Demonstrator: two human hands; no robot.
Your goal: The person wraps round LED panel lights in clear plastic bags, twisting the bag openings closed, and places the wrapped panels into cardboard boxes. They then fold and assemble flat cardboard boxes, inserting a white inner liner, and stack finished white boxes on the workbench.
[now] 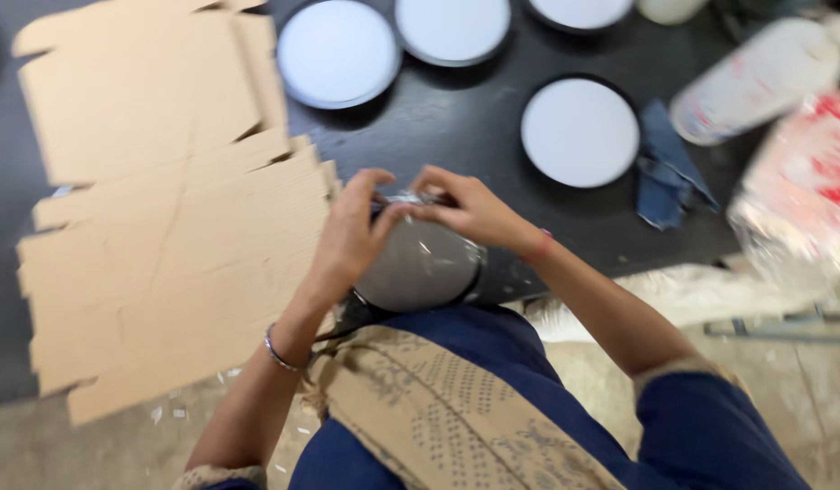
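Left hand [352,231] and right hand [465,209], fingers curled and pinched on the upper rim of a round grey disc [420,265] with a dark rim, held at the near edge of the black worktop [456,127]. Flattened brown corrugated cardboard [157,218] covers the worktop's left side. Four round white dark-rimmed discs [579,132] lie toward the far edge. Crumpled blue cloth [669,168] lies beside one; blurred red-and-white plastic-wrapped packages [792,145] occupy the right edge.

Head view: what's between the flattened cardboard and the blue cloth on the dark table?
In the head view, both hands, left hand and right hand, and the round grey disc they hold lie between the flattened cardboard and the blue cloth.
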